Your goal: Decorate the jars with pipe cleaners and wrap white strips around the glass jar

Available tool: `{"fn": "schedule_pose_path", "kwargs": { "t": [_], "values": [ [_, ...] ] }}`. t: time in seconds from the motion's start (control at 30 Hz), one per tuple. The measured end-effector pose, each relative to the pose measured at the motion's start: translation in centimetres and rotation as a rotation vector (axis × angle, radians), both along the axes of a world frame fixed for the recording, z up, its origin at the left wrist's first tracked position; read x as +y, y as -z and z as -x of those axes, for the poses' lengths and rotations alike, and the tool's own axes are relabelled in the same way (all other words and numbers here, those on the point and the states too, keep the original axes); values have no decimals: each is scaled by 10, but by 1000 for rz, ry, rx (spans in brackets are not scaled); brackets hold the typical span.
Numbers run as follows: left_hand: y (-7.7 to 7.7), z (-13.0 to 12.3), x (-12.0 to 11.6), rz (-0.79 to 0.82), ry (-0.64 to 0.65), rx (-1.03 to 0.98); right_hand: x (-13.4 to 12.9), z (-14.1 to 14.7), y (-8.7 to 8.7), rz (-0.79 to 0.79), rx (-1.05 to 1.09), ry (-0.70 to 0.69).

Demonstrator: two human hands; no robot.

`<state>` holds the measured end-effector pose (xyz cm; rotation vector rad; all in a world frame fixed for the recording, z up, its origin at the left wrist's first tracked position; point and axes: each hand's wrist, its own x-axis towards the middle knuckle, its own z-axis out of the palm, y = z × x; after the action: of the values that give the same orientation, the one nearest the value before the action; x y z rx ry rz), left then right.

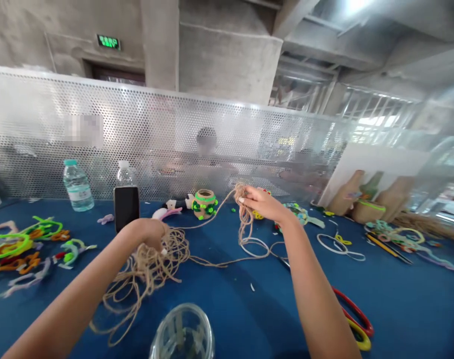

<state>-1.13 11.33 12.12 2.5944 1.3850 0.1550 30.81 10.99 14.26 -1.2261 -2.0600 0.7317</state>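
Note:
A loose, tangled pile of brown twine [148, 269] lies on the blue table at the left. My left hand [152, 233] is closed at the top of this pile, with twine around its fingertips. Raised above the table near the middle, my right hand [258, 202] pinches a small bundle of the same twine, and loops hang below it. One strand runs between the two hands, and another crosses the table from the pile toward the right. An open glass jar [184, 331] stands at the front edge of the view, below the pile.
Colourful pipe cleaners [27, 247] lie at the far left, near a water bottle [78, 187] and an upright phone [126, 208]. Behind stands a decorated jar [205, 204]. Scissors [356, 319] lie beside my right forearm; twine-wrapped bottles [346, 192] stand at the back right.

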Motion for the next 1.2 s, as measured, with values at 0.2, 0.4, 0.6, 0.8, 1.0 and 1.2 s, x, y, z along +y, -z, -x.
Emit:
{"fn": "schedule_pose_path", "kwargs": {
  "t": [0.2, 0.4, 0.6, 0.8, 1.0, 1.2],
  "values": [
    [-34, 2, -36, 194, 159, -222, -25, 13, -15, -171, -235, 29],
    [-17, -59, -39, 89, 192, -908, -41, 40, -19, -197, -132, -139],
    [-13, -49, -30, 61, 76, -895, -46, 26, -28, -168, -207, -142],
    [-24, -50, -41, -154, -4, -745, -37, 2, -32, -231, -125, -158],
    [-21, -64, -50, -378, 55, -669, -30, 7, -29, -267, -17, -219],
    [-22, -66, -55, -319, 33, -736, -33, 23, -26, -188, 124, -303]
  ]
}}
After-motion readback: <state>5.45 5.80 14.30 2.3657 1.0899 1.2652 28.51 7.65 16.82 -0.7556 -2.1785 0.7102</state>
